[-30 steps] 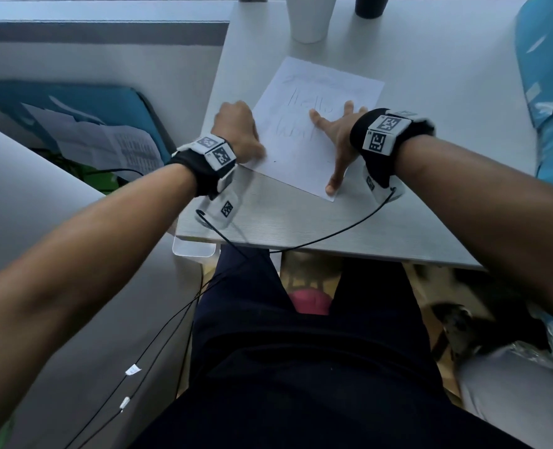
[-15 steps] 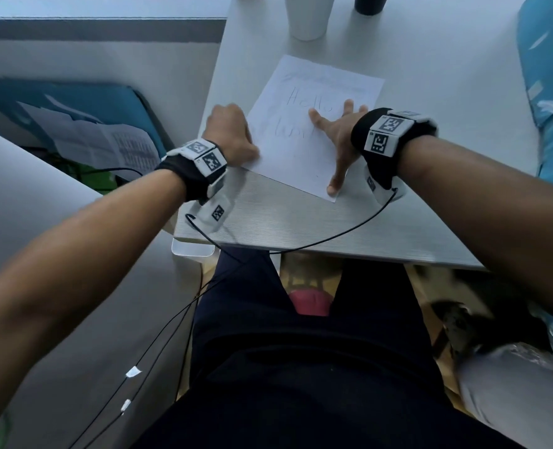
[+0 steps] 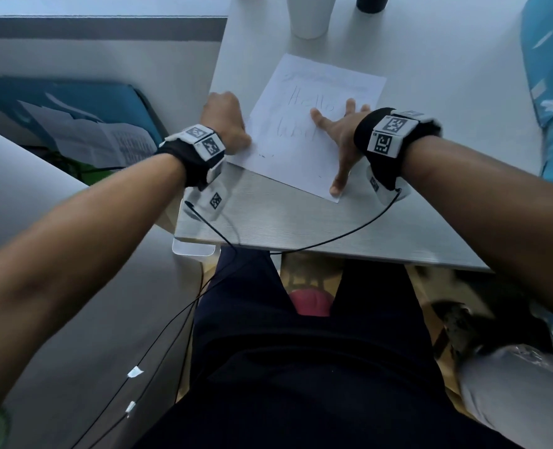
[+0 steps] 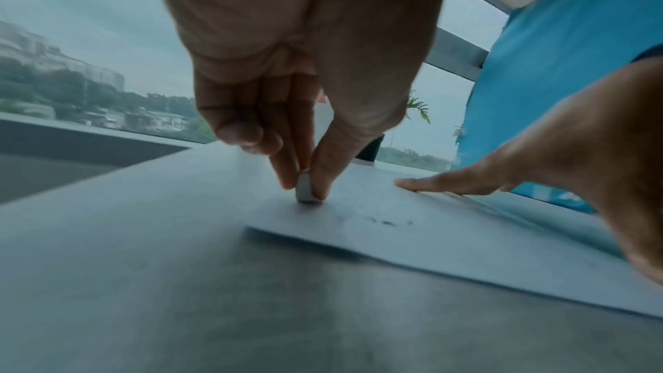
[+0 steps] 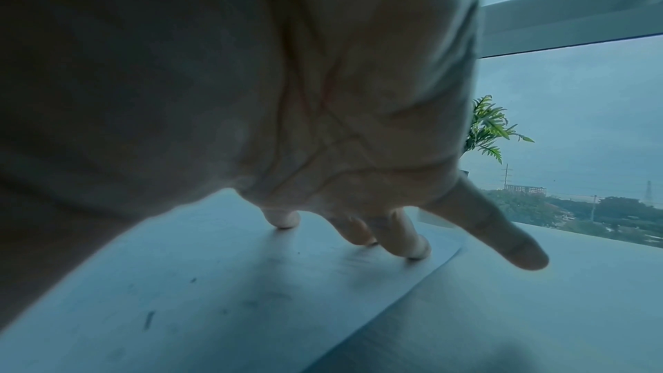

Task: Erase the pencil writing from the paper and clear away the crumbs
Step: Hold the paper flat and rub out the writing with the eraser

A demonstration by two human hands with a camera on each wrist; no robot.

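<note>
The left hand (image 4: 297,73) pinches a small grey eraser (image 4: 305,187) between thumb and fingertips, its lower end pressed down on the left edge of the paper (image 3: 304,137), close to the desk's left edge. In the head view the left hand (image 3: 226,123) shows as a closed fist at that same edge of the sheet, and the eraser itself is hidden under it.

The right hand (image 3: 341,137) lies spread on the paper, fingers straight and splayed, fingertips (image 5: 416,248) pressing the sheet flat; its thumb reaches toward the sheet's near right corner. From the right wrist view the little finger stands clear of the paper's edge, above the desk (image 3: 301,228).

The paper lies tilted on the desk's left half, one corner pointing toward the near edge. Faint pencil writing (image 3: 314,102) shows between the two hands; its upper line reads roughly "Hello", while the line below is too pale to read. A few dark crumbs (image 4: 385,221) lie on the sheet near its near left corner, just beside the eraser.

At the desk's far edge stand a white cup (image 3: 307,14) and a dark cup (image 3: 370,3), well apart from the paper.
</note>
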